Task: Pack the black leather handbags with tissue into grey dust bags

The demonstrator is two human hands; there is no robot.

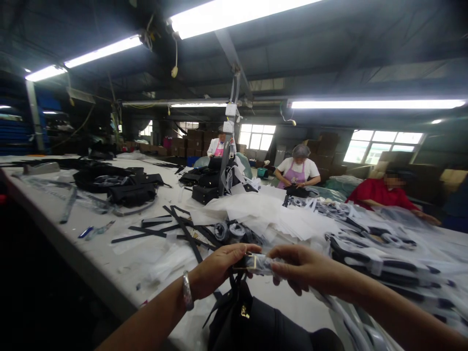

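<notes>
Both hands' fingers (280, 253) grip a plastic-wrapped buckle (252, 262) over the cluttered white worktop (126, 263), long lights (376, 104) glowing above, co-workers (298, 168) beyond.

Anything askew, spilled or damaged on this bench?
Only clutter: black strips lie crossed at odd angles, and white sheets sprawl in an uneven heap beside them. No spill or damage shows; small details are too blurred to judge.

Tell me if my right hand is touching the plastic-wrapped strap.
Touching. In the head view, your right hand pinches the plastic-wrapped strap between thumb and fingers, with no gap showing.
</notes>
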